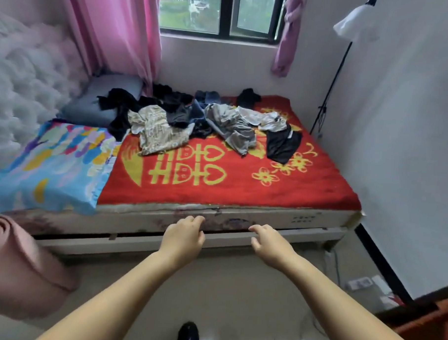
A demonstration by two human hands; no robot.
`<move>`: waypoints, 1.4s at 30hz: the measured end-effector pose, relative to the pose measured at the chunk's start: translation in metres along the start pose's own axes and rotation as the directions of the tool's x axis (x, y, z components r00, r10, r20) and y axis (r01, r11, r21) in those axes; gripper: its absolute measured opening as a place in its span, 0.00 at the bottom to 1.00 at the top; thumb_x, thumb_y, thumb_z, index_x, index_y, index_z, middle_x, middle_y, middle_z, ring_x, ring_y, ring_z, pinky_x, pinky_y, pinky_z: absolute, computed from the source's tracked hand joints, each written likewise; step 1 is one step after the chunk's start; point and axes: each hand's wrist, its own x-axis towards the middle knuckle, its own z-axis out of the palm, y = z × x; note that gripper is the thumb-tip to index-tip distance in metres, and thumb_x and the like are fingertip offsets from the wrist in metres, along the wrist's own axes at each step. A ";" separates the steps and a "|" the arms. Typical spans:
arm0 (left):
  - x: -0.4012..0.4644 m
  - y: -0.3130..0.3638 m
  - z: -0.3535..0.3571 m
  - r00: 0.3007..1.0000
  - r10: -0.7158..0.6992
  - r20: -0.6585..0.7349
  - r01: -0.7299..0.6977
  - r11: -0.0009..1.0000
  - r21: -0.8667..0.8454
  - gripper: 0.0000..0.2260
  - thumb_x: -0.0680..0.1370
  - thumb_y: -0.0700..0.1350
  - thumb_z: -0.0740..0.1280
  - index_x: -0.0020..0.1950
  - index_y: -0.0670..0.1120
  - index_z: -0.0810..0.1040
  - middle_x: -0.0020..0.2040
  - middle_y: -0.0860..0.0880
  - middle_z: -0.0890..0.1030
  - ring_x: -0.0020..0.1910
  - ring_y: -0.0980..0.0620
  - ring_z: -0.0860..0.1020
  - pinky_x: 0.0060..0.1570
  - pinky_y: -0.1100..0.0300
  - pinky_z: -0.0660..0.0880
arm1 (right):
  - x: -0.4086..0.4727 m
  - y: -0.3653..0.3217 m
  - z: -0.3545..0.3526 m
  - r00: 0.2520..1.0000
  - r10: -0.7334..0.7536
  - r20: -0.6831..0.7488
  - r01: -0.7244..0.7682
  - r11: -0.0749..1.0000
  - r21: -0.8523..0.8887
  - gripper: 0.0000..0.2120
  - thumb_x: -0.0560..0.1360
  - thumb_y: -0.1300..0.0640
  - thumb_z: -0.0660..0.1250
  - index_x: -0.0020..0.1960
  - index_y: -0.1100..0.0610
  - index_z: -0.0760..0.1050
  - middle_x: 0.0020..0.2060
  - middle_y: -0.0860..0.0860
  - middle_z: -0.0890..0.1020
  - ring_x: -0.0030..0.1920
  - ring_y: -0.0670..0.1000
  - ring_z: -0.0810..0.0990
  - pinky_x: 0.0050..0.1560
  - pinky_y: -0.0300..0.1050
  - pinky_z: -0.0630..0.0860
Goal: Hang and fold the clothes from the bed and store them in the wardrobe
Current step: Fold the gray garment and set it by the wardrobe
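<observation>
Head view: both bare arms reach forward over the floor toward the near edge of the bed (241,217). Left hand (182,236) and right hand (269,245) are palm-down with loosely curled, relaxed fingers, holding nothing and apart from each other, just short of the bed's side. Clothes (194,119) lie in a jumbled pile across the far half of the bed, on a red blanket (242,186) with yellow pattern. Pile includes a beige printed top (158,131) at left, dark garments behind it, a grey garment (232,129) in the middle, a white piece (266,119) and a black piece (283,144) at right. Grey pillow (97,105) sits at the far left of the bed, and a colourful blue sheet (53,167) covers the near left part. Pink curtain (116,29) hangs beside the window (222,13). Rolled pink mat (16,261) stands at the left on the floor. Floor lamp (352,23) stands by the right wall. Dark shoe (188,334) shows at the bottom edge.
</observation>
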 end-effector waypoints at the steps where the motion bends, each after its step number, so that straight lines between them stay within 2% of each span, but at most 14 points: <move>1: 0.017 0.003 0.003 1.000 0.017 0.004 -0.017 1.000 0.001 0.17 0.80 0.47 0.57 0.69 0.48 0.68 0.61 0.49 0.76 0.59 0.48 0.74 0.54 0.54 0.71 | 0.012 0.006 -0.004 1.000 0.009 0.009 -0.009 1.000 0.002 0.19 0.81 0.53 0.55 0.71 0.52 0.66 0.65 0.53 0.71 0.58 0.55 0.75 0.50 0.46 0.73; 4: 0.073 0.006 0.007 0.998 0.062 0.003 -0.062 0.998 0.006 0.16 0.80 0.47 0.57 0.67 0.47 0.70 0.60 0.48 0.76 0.57 0.47 0.75 0.53 0.54 0.72 | 0.057 0.018 -0.024 0.999 0.031 0.014 -0.031 0.999 0.008 0.19 0.81 0.54 0.54 0.72 0.52 0.65 0.66 0.54 0.70 0.60 0.54 0.74 0.54 0.48 0.74; 8: 0.158 0.002 -0.002 0.994 0.103 -0.022 -0.103 0.995 -0.007 0.18 0.80 0.47 0.58 0.69 0.47 0.70 0.60 0.48 0.77 0.57 0.47 0.76 0.53 0.52 0.74 | 0.127 0.029 -0.060 0.998 0.056 -0.016 -0.056 0.998 -0.003 0.20 0.81 0.54 0.54 0.72 0.53 0.64 0.65 0.55 0.70 0.52 0.53 0.76 0.49 0.49 0.76; 11: 0.223 -0.002 -0.017 0.991 0.135 -0.008 -0.135 0.991 0.003 0.18 0.80 0.47 0.58 0.70 0.47 0.69 0.59 0.47 0.77 0.56 0.47 0.77 0.52 0.52 0.75 | 0.176 0.034 -0.085 0.996 0.090 -0.027 -0.090 0.996 -0.018 0.19 0.81 0.53 0.54 0.72 0.53 0.65 0.66 0.54 0.70 0.59 0.54 0.74 0.55 0.52 0.76; 18: 0.325 -0.004 -0.014 0.984 0.163 0.074 -0.166 0.986 0.026 0.16 0.80 0.47 0.57 0.68 0.47 0.70 0.58 0.48 0.77 0.53 0.47 0.77 0.50 0.51 0.75 | 0.266 0.054 -0.107 0.989 0.142 0.034 -0.141 0.990 -0.015 0.19 0.82 0.53 0.54 0.72 0.53 0.64 0.66 0.54 0.70 0.61 0.54 0.73 0.55 0.52 0.75; 24: 0.401 -0.012 0.011 0.980 0.119 0.158 -0.124 0.992 0.022 0.17 0.81 0.47 0.57 0.70 0.47 0.68 0.60 0.48 0.77 0.54 0.48 0.77 0.50 0.53 0.75 | 0.352 0.089 -0.113 0.984 0.149 0.096 -0.148 0.989 -0.022 0.19 0.81 0.53 0.54 0.72 0.53 0.65 0.67 0.54 0.70 0.63 0.55 0.72 0.56 0.51 0.74; 28: 0.480 -0.011 0.031 0.978 0.057 0.199 -0.071 0.996 0.062 0.16 0.81 0.48 0.56 0.68 0.47 0.70 0.61 0.48 0.77 0.57 0.46 0.76 0.51 0.51 0.75 | 0.434 0.122 -0.123 0.983 0.123 0.135 -0.119 0.992 -0.038 0.18 0.81 0.54 0.55 0.70 0.55 0.67 0.64 0.57 0.72 0.62 0.58 0.73 0.58 0.53 0.73; 32: 0.558 0.009 0.058 0.949 -0.041 0.312 0.019 0.997 0.075 0.16 0.80 0.48 0.56 0.66 0.47 0.70 0.61 0.47 0.76 0.59 0.45 0.75 0.52 0.52 0.74 | 0.518 0.168 -0.137 0.969 0.133 0.207 -0.122 0.990 -0.066 0.19 0.80 0.55 0.55 0.71 0.55 0.66 0.64 0.58 0.72 0.63 0.59 0.73 0.60 0.53 0.72; 35: 0.611 0.019 0.077 0.935 -0.077 0.346 0.045 0.994 0.099 0.15 0.80 0.47 0.56 0.65 0.46 0.70 0.60 0.47 0.76 0.59 0.45 0.75 0.53 0.52 0.72 | 0.577 0.200 -0.142 0.956 0.141 0.256 -0.125 0.989 -0.076 0.20 0.80 0.57 0.53 0.71 0.55 0.66 0.65 0.57 0.71 0.64 0.58 0.73 0.59 0.51 0.71; 38: 0.648 0.022 0.104 0.921 -0.081 0.380 0.047 0.994 0.099 0.15 0.79 0.47 0.56 0.65 0.47 0.70 0.58 0.48 0.77 0.57 0.45 0.75 0.52 0.52 0.73 | 0.630 0.228 -0.128 0.935 0.148 0.323 -0.124 0.988 -0.095 0.19 0.80 0.56 0.53 0.69 0.55 0.67 0.62 0.57 0.73 0.61 0.58 0.74 0.57 0.51 0.73; 42: 0.702 0.010 0.157 0.889 -0.071 0.452 0.023 0.993 0.112 0.17 0.79 0.47 0.55 0.67 0.49 0.67 0.57 0.49 0.75 0.58 0.46 0.74 0.51 0.52 0.72 | 0.702 0.261 -0.083 0.922 0.167 0.349 -0.142 0.985 -0.094 0.19 0.80 0.53 0.53 0.70 0.54 0.67 0.64 0.55 0.71 0.63 0.57 0.71 0.60 0.52 0.73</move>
